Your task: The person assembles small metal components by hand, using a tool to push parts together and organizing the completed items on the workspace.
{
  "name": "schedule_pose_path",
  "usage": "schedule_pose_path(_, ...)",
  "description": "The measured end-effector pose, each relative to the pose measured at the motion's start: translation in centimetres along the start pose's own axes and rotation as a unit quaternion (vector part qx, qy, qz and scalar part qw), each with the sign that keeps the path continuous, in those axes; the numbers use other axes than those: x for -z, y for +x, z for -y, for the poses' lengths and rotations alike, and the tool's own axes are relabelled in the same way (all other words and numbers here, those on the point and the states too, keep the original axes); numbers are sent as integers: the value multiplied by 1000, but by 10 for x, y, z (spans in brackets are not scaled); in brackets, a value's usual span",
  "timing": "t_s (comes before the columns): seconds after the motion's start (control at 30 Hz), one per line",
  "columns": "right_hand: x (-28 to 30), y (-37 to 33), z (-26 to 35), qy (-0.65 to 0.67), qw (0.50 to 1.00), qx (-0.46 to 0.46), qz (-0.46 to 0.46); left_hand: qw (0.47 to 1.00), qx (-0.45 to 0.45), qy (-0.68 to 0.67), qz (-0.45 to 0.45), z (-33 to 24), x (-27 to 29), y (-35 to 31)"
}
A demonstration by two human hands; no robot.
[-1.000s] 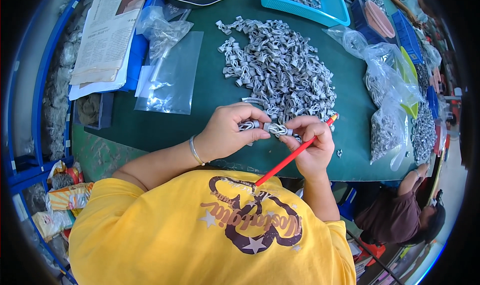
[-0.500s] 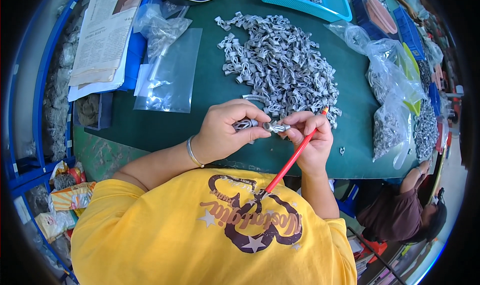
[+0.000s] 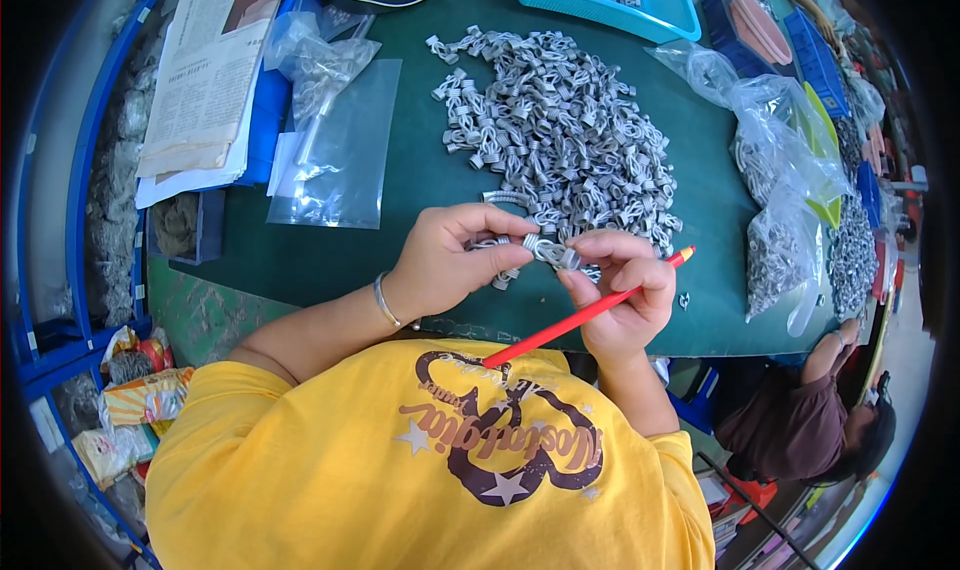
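Metal clip, small, grey: pinched between fingertips of left hand and right hand, which also grips a red pencil, above the green table; large loose clip pile apparently remains unhandled.

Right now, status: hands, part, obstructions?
Left hand and right hand pinch one grey metal clip. Right also grips red pencil. Clip pile just beyond.

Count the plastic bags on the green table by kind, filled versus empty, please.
Filled bags of grey parts: 2
Empty flat clear bag: 1
Crumpled clear bag: 1
Total: 4
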State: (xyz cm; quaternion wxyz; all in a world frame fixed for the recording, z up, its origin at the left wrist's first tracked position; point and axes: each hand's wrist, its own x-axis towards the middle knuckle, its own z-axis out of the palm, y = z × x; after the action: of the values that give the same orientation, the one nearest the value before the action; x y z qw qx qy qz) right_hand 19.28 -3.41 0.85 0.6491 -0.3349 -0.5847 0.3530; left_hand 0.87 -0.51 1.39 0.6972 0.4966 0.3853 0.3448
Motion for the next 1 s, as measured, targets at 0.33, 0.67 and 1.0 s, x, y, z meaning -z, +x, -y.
schedule_pose_path(0.33, 38, 3, 2, -255, 942, -107, 189, 878, 122, -453, 91, 17, 16, 12)
schedule_pose_path(0.67, 42, -3, -5, -371, 881, 36, 290, 996, 77, -36, -10, 11, 3, 7)
schedule_pose_path(1.0, 25, 8, -1, 123, 948, -292, 28, 990, -79, 118, 0, 9, -6, 2)
